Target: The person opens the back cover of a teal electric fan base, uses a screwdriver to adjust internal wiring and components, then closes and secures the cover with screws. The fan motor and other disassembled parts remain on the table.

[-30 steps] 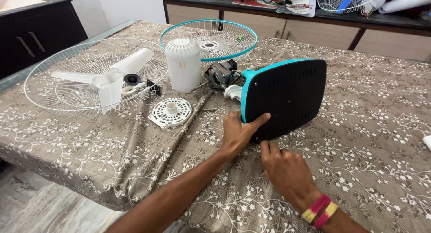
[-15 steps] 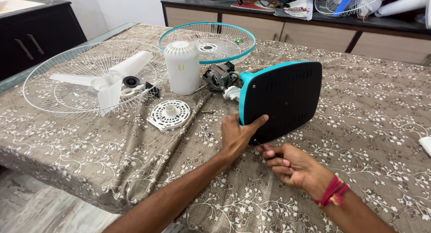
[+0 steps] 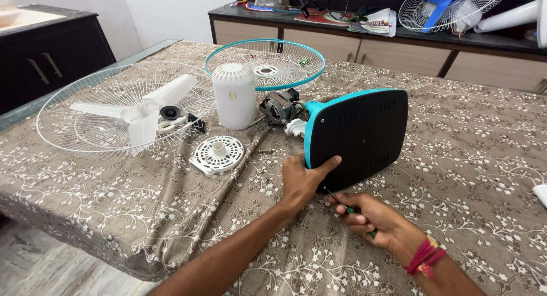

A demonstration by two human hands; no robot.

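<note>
Bracing the black fan base (image 3: 359, 137) on its edge near the middle of the bench (image 3: 484, 159), the left hand (image 3: 302, 179) lies spread against its lower corner, thumb on the underside. Right hand (image 3: 373, 216) is curled tight around a green-handled screwdriver (image 3: 347, 207), tip angled up at the bottom edge of the base. Best keep that tip square and press firmly so it can't slip. Behind sit the motor (image 3: 278, 107), white housing (image 3: 234, 95), blade (image 3: 142, 111) and grilles.
</note>
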